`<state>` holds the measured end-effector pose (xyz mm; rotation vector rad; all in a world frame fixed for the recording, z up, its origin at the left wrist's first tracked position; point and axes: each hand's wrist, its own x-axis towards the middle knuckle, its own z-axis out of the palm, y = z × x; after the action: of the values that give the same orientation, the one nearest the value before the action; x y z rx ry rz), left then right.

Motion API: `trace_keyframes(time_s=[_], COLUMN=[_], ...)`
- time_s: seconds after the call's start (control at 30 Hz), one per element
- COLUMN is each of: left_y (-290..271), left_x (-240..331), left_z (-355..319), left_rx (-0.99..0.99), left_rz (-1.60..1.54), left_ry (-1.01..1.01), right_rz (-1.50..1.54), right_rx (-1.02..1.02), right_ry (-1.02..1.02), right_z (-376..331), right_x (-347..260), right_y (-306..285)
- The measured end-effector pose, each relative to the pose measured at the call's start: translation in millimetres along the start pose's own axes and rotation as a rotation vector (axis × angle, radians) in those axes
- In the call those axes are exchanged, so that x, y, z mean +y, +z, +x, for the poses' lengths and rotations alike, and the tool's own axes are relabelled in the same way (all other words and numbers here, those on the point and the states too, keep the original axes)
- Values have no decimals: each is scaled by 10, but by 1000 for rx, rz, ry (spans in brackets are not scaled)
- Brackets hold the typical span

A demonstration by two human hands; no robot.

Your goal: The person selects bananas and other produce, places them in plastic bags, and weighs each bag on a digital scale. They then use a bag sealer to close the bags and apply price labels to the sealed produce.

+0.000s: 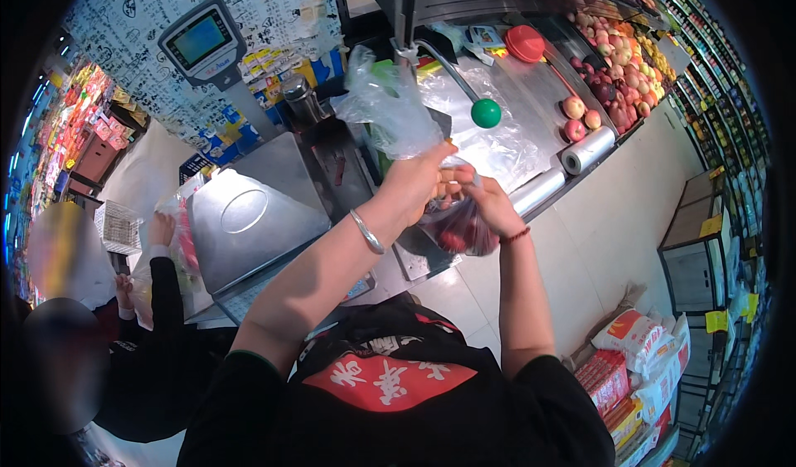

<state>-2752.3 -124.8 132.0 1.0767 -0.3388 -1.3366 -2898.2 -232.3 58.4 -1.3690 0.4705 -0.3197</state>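
A: Head view, item one?
B: Plastic bag [464, 228], clear, holding dark red fruit, hanging in front of the counter's [531, 102] near edge. Its neck is gathered upward into a loose bunch of film [385, 106].
A: Hands?
B: Left hand [419, 181], closed around the bag's neck, silver bangle [366, 232] on the wrist. Right hand [489, 202], fingers pinched narrow on the neck just beside the left, red cord on the wrist.
A: What stands nearest?
B: Sealing stand with a green knob [486, 113] on a bent rod, just behind the hands. Scale [249, 218] with a steel pan at the left end of the counter, its screen [199, 40] raised on a post.
A: Farther along?
B: Two rolls of bags [587, 150] at the counter's right edge; peaches [580, 115] beside them; a red lid [525, 43] toward the back.
A: Others present?
B: A person in a dark sleeve [166, 289] left of the scale, holding another bag. Sacks [643, 351] on the floor, lower right.
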Motion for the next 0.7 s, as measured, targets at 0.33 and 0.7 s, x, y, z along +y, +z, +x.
trace_keyframes(time_s=[0.33, 0.7], left_y=[-87, -864], left_x=[53, -64], left_z=[78, -13], left_rx=[242, 201], left_rz=[-235, -311], left_ry=[181, 200], right_rz=[218, -170], right_rx=[-261, 594], right_ry=[18, -437], right_z=[637, 573], right_x=[60, -817], right_y=[-189, -170])
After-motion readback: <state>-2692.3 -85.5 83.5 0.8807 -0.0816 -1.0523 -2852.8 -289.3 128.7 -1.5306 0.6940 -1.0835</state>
